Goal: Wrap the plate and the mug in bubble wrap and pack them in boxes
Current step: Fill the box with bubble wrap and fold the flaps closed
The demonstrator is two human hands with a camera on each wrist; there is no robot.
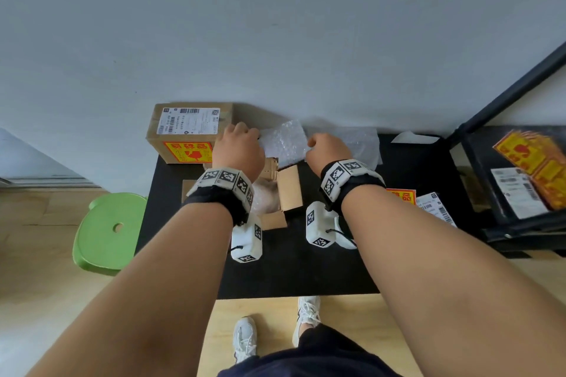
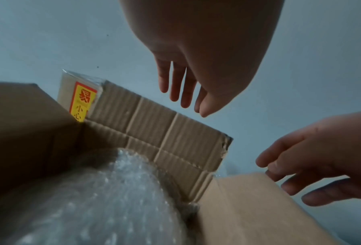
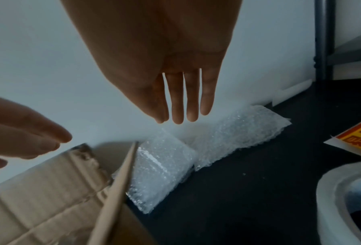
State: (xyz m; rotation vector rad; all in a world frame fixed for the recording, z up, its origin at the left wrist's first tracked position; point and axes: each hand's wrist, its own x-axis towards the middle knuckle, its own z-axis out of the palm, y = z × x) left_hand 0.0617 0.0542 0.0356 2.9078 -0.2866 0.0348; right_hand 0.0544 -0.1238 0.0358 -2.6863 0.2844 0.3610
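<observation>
I had both hands out over the open box (image 1: 288, 190) on the desk (image 1: 306, 269). My left hand (image 1: 240, 147) and right hand (image 1: 326, 148) hung with fingers (image 3: 193, 99) straight and loose, holding nothing. A bubble-wrapped bundle (image 2: 95, 202) lay inside the box. Spare bubble wrap (image 3: 234, 137) sat behind by the wall, a sealed box (image 1: 186, 131) to the left, tape (image 3: 332, 195) to the right.
</observation>
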